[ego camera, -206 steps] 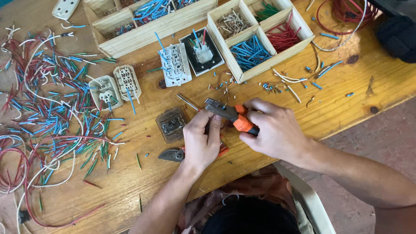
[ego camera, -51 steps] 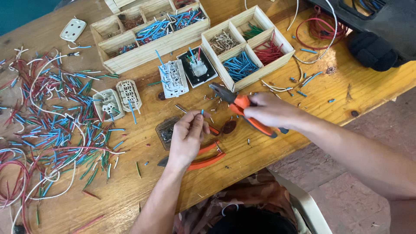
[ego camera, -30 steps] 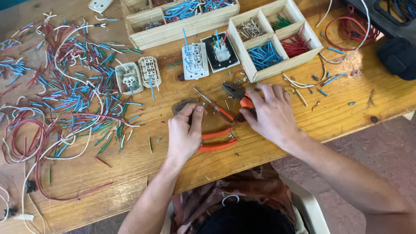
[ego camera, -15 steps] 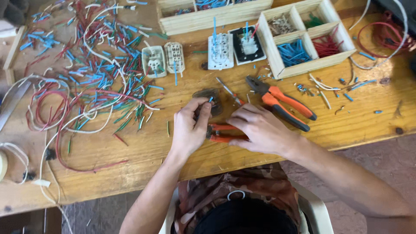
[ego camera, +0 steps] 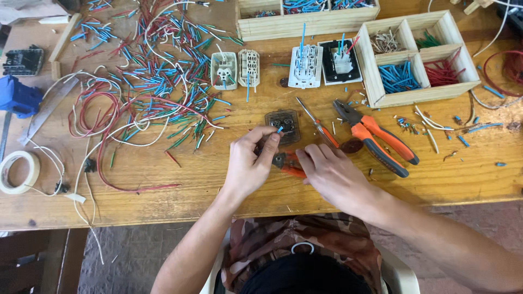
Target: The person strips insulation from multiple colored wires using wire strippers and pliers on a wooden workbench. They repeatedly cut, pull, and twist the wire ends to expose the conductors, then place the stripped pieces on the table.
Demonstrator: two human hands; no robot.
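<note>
On the bench: two hands work close together.
Left hand (ego camera: pixel 248 163): fingers pinch a short blue wire piece (ego camera: pixel 279 129).
Right hand (ego camera: pixel 332 177): fingers lie curled on small orange-handled cutters (ego camera: pixel 287 163); how tight, I cannot tell.
Beyond the fingers: a clear socket cover (ego camera: pixel 282 120), a screwdriver (ego camera: pixel 317 122).
Right of the fingers: orange pliers (ego camera: pixel 378 139).

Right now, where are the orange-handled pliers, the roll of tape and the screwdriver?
orange-handled pliers (ego camera: pixel 381 142): head view, on the orange grips.
roll of tape (ego camera: pixel 19 172): head view, on the ring's pale band, left table edge.
screwdriver (ego camera: pixel 314 121): head view, on the metal shaft.
</note>
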